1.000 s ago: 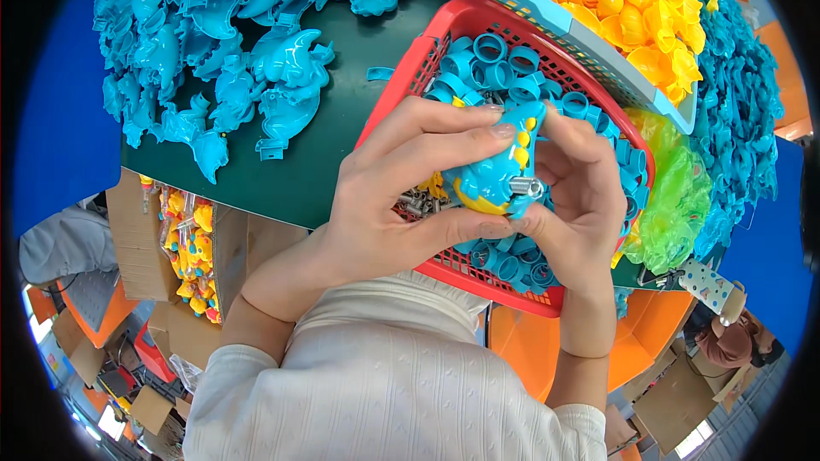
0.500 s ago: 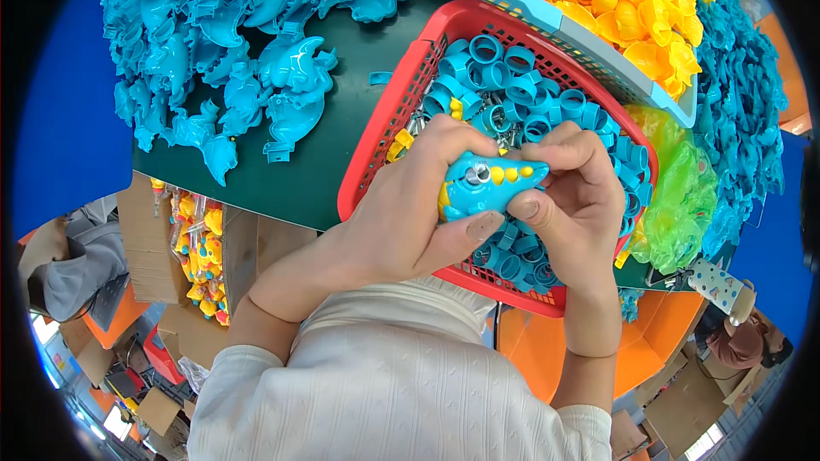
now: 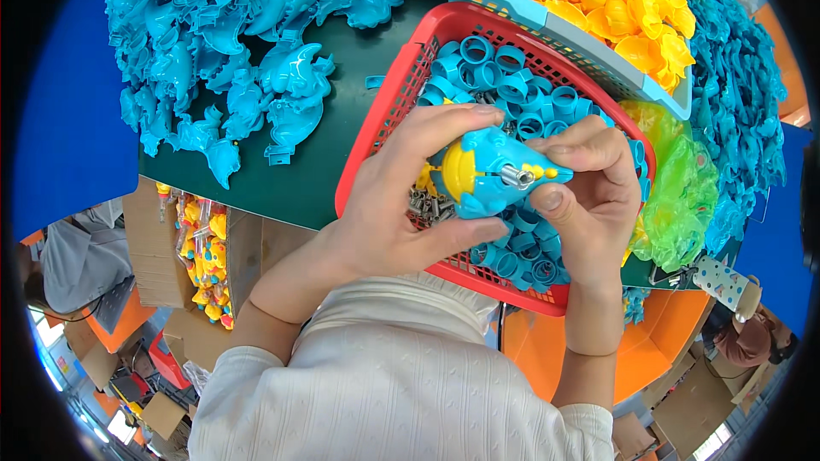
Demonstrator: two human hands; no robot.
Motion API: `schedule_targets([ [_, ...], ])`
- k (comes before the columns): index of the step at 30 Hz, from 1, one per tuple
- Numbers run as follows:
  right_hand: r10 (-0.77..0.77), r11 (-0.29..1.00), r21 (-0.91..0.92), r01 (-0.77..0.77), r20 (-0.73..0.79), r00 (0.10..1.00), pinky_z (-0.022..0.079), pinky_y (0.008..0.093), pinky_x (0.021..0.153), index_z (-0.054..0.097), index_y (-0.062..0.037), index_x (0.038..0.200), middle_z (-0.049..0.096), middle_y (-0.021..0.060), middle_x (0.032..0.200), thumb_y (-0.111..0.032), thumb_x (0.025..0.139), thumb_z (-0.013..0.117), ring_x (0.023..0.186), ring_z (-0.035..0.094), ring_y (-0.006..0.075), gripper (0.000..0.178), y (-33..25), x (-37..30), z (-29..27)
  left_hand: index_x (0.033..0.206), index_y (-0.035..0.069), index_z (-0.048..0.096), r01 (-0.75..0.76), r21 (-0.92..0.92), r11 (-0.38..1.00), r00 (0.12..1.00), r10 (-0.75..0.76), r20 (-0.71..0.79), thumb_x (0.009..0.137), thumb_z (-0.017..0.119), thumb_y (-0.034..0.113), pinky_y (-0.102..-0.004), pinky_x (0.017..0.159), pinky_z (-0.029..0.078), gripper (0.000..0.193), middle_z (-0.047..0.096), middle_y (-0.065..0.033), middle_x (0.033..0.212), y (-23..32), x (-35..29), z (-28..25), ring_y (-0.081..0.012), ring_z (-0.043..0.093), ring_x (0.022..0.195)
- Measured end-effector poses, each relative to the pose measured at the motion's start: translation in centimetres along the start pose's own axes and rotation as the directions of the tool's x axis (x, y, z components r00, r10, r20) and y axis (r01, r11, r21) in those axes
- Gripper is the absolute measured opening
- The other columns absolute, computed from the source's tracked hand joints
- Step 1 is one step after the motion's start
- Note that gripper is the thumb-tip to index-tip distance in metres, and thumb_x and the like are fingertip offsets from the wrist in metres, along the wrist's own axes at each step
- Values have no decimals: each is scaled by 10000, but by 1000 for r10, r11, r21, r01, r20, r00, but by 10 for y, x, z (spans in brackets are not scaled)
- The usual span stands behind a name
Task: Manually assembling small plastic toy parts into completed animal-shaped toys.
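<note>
Between my hands is a blue plastic toy figure [image 3: 491,172] with a yellow rounded part and a row of yellow bumps. A short silver metal tube [image 3: 516,176] sits in a slot on it. My left hand [image 3: 401,192] wraps the wide end, thumb below and fingers above. At the pointed end, my right hand [image 3: 594,201] pinches the tip between thumb and fingers. Below both hands stands a red basket [image 3: 376,119] with blue plastic rings [image 3: 517,90] and small metal parts [image 3: 431,207] in it.
Blue molded shells [image 3: 188,60] are heaped on the dark green table [image 3: 359,60]. A light blue basket [image 3: 530,15] of yellow shells [image 3: 628,0] stands behind. On the right are a green plastic bag [image 3: 679,192] and another blue heap [image 3: 739,119]. A cardboard box [image 3: 154,243] holds yellow toys.
The toy has shifted slightly right and turned in my hands, so its metal tube and yellow part now show more. My left fingers have opened wider around it.
</note>
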State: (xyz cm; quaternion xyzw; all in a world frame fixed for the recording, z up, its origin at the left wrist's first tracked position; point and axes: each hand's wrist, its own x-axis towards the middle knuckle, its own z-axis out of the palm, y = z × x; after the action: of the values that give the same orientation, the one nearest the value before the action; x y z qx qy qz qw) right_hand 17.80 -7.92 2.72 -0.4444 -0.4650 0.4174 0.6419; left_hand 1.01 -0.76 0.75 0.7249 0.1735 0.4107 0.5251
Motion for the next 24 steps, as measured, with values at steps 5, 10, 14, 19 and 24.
schedule_targets([
  [5, -2, 973, -229, -3, -21, 1000, 441, 291, 802, 536, -31, 913, 517, 92, 957, -49, 690, 733, 922, 521, 173, 297, -4, 3, 3, 1195, -24, 451, -21, 165, 986, 999, 16, 31, 620, 767, 50, -357, 933, 401, 661, 501, -198, 1168, 0, -1, -7, -274, 500, 1093],
  [10, -124, 851, -499, 167, 118, 985, 419, 303, 782, 510, -41, 919, 470, 109, 1029, -108, 663, 761, 918, 487, 209, 364, -2, -5, 3, 1187, -20, 474, 22, 239, 971, 999, -10, -52, 609, 766, 34, -350, 916, 417, 650, 478, -197, 1229, -2, 1, -5, -283, 491, 1124],
  [14, -57, 962, -269, 32, -84, 995, 448, 291, 820, 523, -18, 970, 481, 116, 1020, -50, 721, 709, 953, 509, 190, 312, -2, -4, 15, 1253, -15, 412, -1, -6, 1000, 999, 1, -32, 653, 736, 28, -340, 914, 430, 683, 420, -207, 1290, -1, 1, 1, -291, 482, 1150],
  [19, -128, 958, -259, 122, -9, 992, 497, 307, 798, 530, 8, 1105, 500, 159, 1127, -19, 758, 662, 1048, 523, 225, 372, -4, -1, 7, 1304, -2, 348, 132, -322, 938, 989, -102, 108, 662, 737, 12, -351, 927, 436, 751, 338, -170, 1338, 1, -3, -9, -271, 445, 1182],
  [24, -53, 959, -265, 99, 174, 983, 486, 324, 818, 523, 18, 1177, 518, 187, 1190, -98, 652, 753, 1051, 546, 270, 585, -9, -1, 6, 1313, 24, 336, 78, -296, 952, 996, -62, 64, 456, 876, 127, -325, 889, 459, 1018, 364, -91, 1194, 0, 1, -12, -216, 405, 1194],
])
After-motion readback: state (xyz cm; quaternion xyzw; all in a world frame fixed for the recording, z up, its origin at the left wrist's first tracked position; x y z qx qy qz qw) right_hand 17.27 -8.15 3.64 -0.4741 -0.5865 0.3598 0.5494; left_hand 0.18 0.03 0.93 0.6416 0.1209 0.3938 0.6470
